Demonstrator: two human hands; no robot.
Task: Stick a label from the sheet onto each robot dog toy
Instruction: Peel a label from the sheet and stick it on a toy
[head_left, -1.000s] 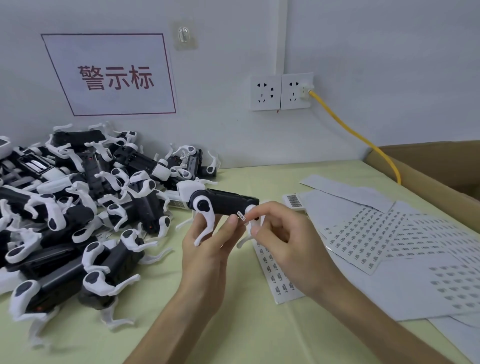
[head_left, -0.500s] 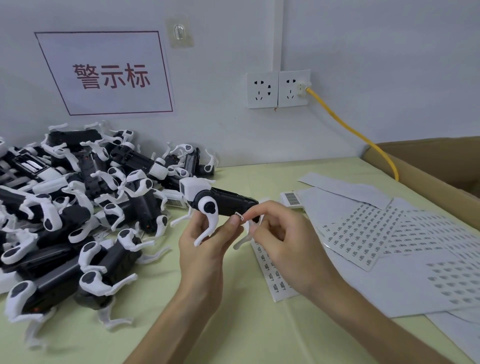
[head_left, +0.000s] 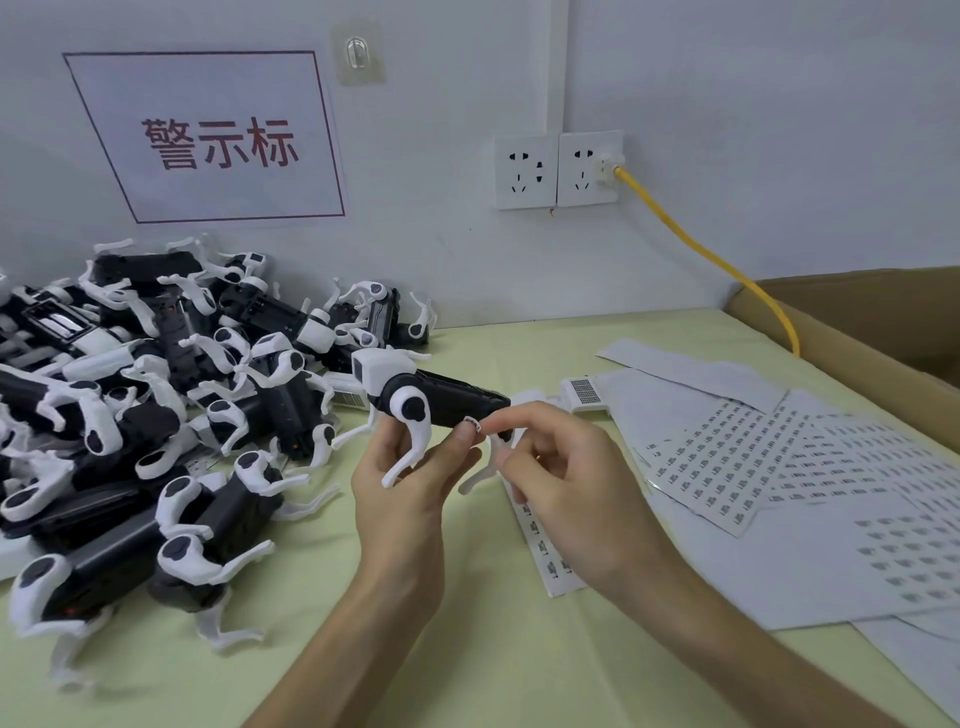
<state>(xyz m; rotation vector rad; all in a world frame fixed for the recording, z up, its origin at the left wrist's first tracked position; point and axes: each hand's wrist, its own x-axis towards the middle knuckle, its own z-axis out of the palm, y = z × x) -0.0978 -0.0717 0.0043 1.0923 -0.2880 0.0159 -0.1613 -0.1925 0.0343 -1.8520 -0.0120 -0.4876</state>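
My left hand (head_left: 410, 499) grips a black-and-white robot dog toy (head_left: 441, 402) from below, lifted above the table with its white head pointing left. A tiny label (head_left: 471, 423) sits at the toy's lower side, by my left fingertip. My right hand (head_left: 566, 478) pinches at that label and the toy's rear end. A narrow label strip (head_left: 550, 551) lies on the table under my right hand. More label sheets (head_left: 753, 467) are spread out to the right.
A big pile of robot dog toys (head_left: 156, 415) fills the table's left side up to the wall. A cardboard box (head_left: 857, 322) stands at the right edge. A yellow cable (head_left: 701, 249) runs from the wall socket (head_left: 589, 169) down behind the box.
My hands and the toy have stayed nearly in place. My right fingers have closed in slightly on the label at the toy's side.
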